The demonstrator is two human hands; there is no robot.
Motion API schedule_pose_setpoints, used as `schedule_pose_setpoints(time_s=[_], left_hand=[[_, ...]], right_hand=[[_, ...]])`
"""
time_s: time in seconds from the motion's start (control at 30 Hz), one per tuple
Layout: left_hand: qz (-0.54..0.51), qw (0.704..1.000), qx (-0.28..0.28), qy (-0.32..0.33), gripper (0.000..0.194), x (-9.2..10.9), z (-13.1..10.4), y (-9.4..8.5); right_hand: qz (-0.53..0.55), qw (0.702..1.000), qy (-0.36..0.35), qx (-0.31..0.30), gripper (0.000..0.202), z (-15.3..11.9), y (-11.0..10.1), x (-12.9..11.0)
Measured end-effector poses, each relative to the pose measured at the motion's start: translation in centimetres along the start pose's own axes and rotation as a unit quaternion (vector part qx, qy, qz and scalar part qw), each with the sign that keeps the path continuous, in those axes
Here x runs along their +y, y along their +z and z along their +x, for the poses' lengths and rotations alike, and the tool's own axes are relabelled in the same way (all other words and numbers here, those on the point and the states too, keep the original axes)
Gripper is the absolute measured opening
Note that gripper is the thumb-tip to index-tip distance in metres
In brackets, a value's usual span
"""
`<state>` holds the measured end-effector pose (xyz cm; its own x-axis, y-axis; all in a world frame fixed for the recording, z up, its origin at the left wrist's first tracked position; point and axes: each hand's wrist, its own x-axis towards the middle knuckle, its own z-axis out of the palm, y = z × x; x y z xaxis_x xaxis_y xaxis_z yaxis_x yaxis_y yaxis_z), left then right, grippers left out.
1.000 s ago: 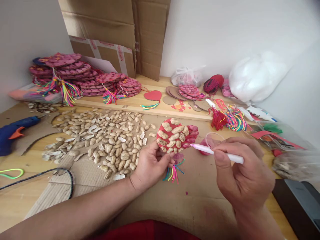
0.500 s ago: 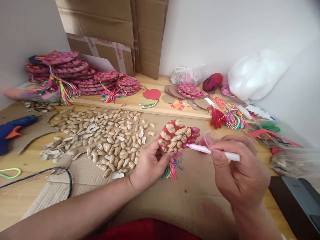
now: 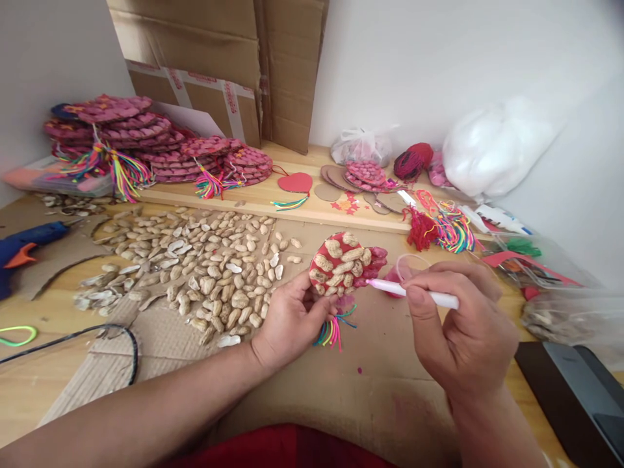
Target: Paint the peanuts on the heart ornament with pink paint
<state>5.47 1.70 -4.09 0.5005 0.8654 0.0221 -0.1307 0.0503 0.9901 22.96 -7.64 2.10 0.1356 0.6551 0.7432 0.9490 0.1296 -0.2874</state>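
My left hand (image 3: 292, 315) grips a red heart-shaped piece (image 3: 341, 263) covered with peanut shells, several of them painted pink at its right end. A multicoloured tassel (image 3: 332, 333) hangs below it. In my right hand (image 3: 458, 318) is a white pen-like brush (image 3: 429, 296), pinched between thumb and fingers, its pink tip at the pink-painted shells. Behind the brush, partly hidden, stands a small clear cup (image 3: 400, 281) with pink in it. Loose peanut shells (image 3: 224, 279) lie spread on cardboard to the left of my left hand.
Stacks of pink pieces (image 3: 156, 140) sit at the back left. A red heart (image 3: 295, 182), bundled yarn tassels (image 3: 453, 227) and a white bag (image 3: 497, 146) are along the back. A blue glue gun (image 3: 32, 247) lies far left; a dark device (image 3: 575, 383) is at the right.
My right hand and the brush have shifted slightly left, the tip staying near the pink shells. The camera view has moved a little. My left hand still holds the piece.
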Motion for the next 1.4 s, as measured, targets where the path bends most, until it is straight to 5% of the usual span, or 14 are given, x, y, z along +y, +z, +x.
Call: schedule_pose_setpoints(time_s=[0.27, 0.5, 1.4], left_hand=[[-0.017, 0.999, 0.001, -0.032, 0.024, -0.9, 0.4, -0.1], [-0.008, 0.999, 0.011, -0.034, 0.022, -0.6, 0.5, -0.2], [-0.014, 0.999, -0.006, -0.046, 0.026, -0.8, 0.5, -0.2]], right_hand=[[-0.087, 0.984, 0.102, 0.117, 0.009, 0.2, -1.5, 3.1], [-0.219, 0.966, 0.132, 0.030, 0.022, 0.3, -0.3, 5.2], [-0.153, 0.971, 0.176, -0.048, 0.021, 0.0, 0.3, 5.1]])
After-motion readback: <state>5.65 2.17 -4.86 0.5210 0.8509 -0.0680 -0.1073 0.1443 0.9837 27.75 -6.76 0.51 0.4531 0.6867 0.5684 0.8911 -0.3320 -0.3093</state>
